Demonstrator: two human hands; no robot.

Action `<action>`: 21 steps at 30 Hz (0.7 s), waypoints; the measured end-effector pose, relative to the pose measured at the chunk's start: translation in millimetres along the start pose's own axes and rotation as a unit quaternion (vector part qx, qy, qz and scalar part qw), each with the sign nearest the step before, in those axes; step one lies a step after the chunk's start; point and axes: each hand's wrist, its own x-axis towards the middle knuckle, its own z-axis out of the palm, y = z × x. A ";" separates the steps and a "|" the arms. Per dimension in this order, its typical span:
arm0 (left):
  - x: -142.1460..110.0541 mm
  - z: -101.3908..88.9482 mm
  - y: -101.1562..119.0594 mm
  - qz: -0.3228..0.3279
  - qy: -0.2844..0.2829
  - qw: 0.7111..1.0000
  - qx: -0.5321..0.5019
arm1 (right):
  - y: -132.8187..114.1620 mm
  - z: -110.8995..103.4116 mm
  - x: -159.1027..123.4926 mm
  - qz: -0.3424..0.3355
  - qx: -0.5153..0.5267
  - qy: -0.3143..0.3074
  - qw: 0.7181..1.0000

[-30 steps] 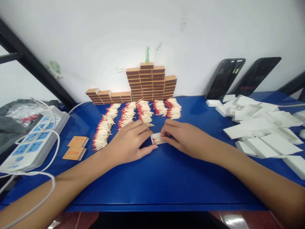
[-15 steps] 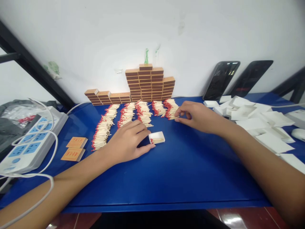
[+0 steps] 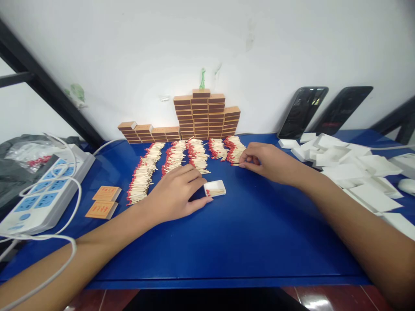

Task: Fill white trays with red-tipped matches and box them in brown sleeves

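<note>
The left grip (image 3: 178,190) is spread, thumb and forefinger at one end of a rectangular white matchbox tray (image 3: 219,185) holding red-tipped wooden matches (image 3: 216,192). The right grip (image 3: 269,160) curls at a ragged match pile (image 3: 235,149) beyond the tray; I cannot tell whether it pinches any.

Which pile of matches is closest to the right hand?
The rightmost of the five match piles: the fingertips of the right hand are right at its near end, while the others all lie farther left.
</note>
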 end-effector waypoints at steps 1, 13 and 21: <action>0.1 -0.1 0.2 0.000 0.000 1.000 0.000 | 0.4 0.4 0.0 0.001 0.001 -0.002 1.000; -1.0 0.5 0.3 0.004 0.006 1.000 0.007 | 1.4 -0.4 0.5 0.015 -0.017 0.009 1.000; -1.5 0.7 0.1 0.001 0.000 1.000 0.007 | 3.1 0.3 0.1 0.013 -0.012 -0.015 1.000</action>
